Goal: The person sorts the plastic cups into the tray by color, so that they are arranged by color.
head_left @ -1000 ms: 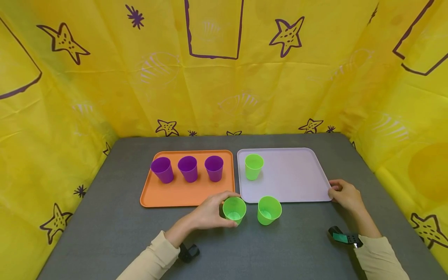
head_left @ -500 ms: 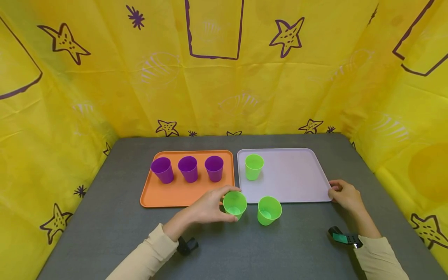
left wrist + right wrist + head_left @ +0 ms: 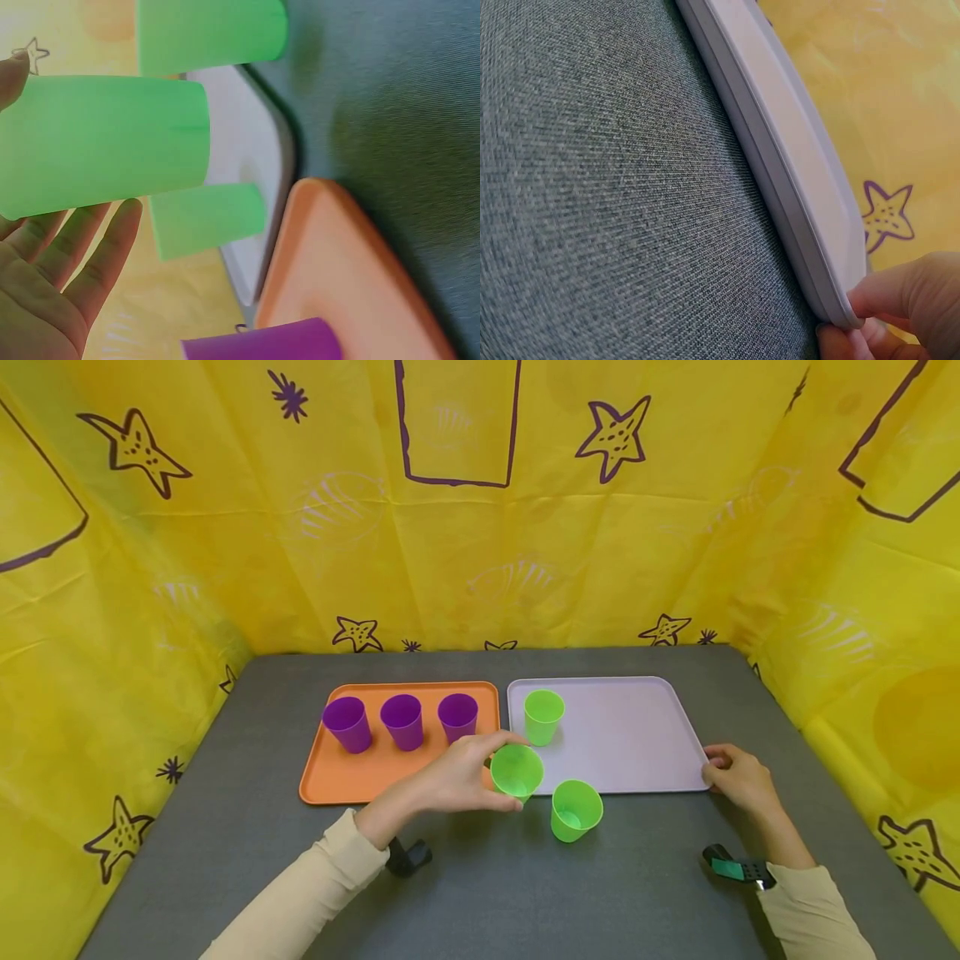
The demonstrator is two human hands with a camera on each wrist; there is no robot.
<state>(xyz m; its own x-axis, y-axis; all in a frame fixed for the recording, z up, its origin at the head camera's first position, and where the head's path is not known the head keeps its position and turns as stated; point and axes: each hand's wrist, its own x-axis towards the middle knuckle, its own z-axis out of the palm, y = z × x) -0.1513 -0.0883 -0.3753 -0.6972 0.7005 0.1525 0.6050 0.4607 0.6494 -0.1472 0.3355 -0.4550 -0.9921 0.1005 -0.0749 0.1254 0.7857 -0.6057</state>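
My left hand (image 3: 463,774) grips a green cup (image 3: 517,772) between thumb and fingers; in the left wrist view the held cup (image 3: 112,142) hangs raised above the table. It overlaps the near left corner of the pale lilac tray (image 3: 622,735) in the head view. On that tray's left end stands another green cup (image 3: 543,717). A third green cup (image 3: 576,811) is on the table just in front of the tray. My right hand (image 3: 742,778) pinches the tray's near right corner, its thumb over the rim (image 3: 847,319) and fingers beneath.
Left of the lilac tray lies an orange tray (image 3: 360,785) bearing a row of purple cups (image 3: 402,722), partly behind my left hand. Both trays rest on a dark grey table (image 3: 525,902). Yellow printed cloth (image 3: 465,552) walls in the back and sides.
My left hand has lifted the green cup and carried it away from me and slightly right, from the table to over the lilac tray's near left corner. The right hand stays at its corner.
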